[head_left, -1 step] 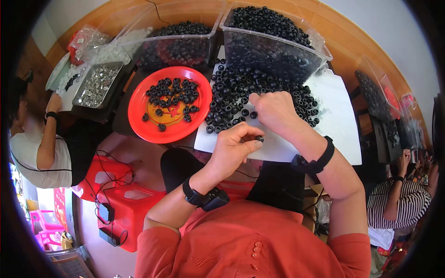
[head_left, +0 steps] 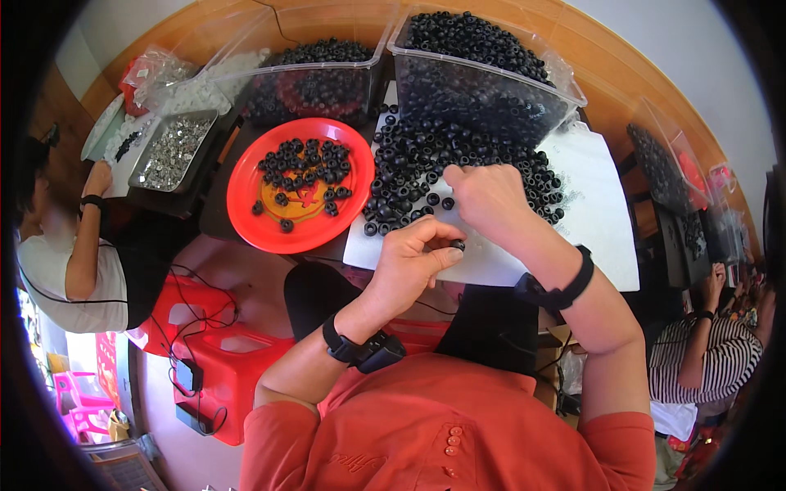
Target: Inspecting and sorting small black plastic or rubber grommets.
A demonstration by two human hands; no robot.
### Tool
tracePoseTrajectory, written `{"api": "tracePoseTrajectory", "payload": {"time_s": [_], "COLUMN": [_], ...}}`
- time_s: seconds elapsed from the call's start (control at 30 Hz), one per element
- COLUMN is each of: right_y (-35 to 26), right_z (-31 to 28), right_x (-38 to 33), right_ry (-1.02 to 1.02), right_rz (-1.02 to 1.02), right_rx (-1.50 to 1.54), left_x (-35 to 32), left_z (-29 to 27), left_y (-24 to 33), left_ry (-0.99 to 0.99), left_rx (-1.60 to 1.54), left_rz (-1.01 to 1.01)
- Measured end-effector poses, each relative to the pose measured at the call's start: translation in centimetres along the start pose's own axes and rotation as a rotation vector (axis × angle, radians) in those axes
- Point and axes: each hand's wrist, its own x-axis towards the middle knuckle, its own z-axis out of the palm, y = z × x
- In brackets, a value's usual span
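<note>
My left hand (head_left: 413,260) is closed in a pinch near the front edge of a white sheet (head_left: 602,221). Between its thumb and forefinger sits a small black ring-like piece (head_left: 458,245). Just beyond, my right hand (head_left: 490,196) hovers at the near side of a heap of black ring-like pieces (head_left: 426,155) spread over the sheet. Its fingers are curled in, and whatever they hold is hidden behind the knuckles. To the left, a red round plate (head_left: 246,217) with a yellow middle carries several similar black pieces (head_left: 303,164).
Two clear plastic bins, one at the back left (head_left: 311,69) and one behind the heap (head_left: 491,74), hold many more black pieces. A metal tray (head_left: 173,151) of small shiny parts lies at far left, by a person in white (head_left: 74,270). Another person in stripes (head_left: 704,360) sits at right. Red stools (head_left: 221,368) stand lower left.
My right hand has shifted very slightly to the right. My left hand and the black piece in it look the same.
</note>
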Motion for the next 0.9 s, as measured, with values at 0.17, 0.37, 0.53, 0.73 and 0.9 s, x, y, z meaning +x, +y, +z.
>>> {"api": "tracePoseTrajectory", "payload": {"time_s": [0.17,0.37,0.53,0.73,0.9], "right_y": [-0.8,-1.3,-1.7,-1.2,-1.0], "right_z": [-1.8,0.3,-0.3,-0.3,-0.2], "right_x": [-6.5,-9.2,-8.3,-8.5,-8.5], "right_ry": [0.093,0.188,0.109,0.098,0.142], "right_rz": [0.106,0.102,-0.019,-0.038,-0.016], "right_rx": [0.189,0.199,0.086,0.045,0.063], "left_x": [-0.4,-0.2,-0.4,-0.4,-0.2], "left_z": [-0.1,0.3,0.4,0.6,0.6], "left_y": [-0.2,-0.2,0.0,-0.1,0.0], "left_ry": [0.026,0.024,0.050,0.074,0.067], "left_rx": [0.007,0.097,0.118,0.046,0.040], "left_rz": [0.038,0.038,0.033,0.034,0.013]}}
